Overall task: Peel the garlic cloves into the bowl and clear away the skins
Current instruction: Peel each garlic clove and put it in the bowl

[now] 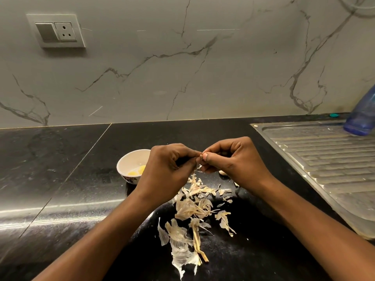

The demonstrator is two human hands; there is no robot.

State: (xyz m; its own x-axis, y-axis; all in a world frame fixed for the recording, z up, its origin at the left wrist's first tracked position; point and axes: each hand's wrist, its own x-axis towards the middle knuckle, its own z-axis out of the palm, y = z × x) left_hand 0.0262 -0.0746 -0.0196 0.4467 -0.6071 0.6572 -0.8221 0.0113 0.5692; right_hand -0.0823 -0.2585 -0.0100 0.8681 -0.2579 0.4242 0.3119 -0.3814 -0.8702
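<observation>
Garlic clove [200, 157] is up in the air just right of the bowl [124, 161], pinched from both sides. Left hand [168, 167] grips one end with curled fingers; right hand [233, 162] grips the other, thumb tip pressed against it. A shred of skin hangs below the pinch.

Likely reason for the raised hold: loosened skin drops onto the desk [60, 179], not into the bowl. Skins [194, 207] lie heaped right of the bowl and nearer the person, under the working spot.

Peeled cloves [138, 170], yellow, sit inside the bowl, which is near enough for a short drop. One pale clove [223, 172], seemingly unpeeled, waits on the desk right of the bowl, partly hidden by the right hand.

Judgement: peeling is midway, clearing not begun.
</observation>
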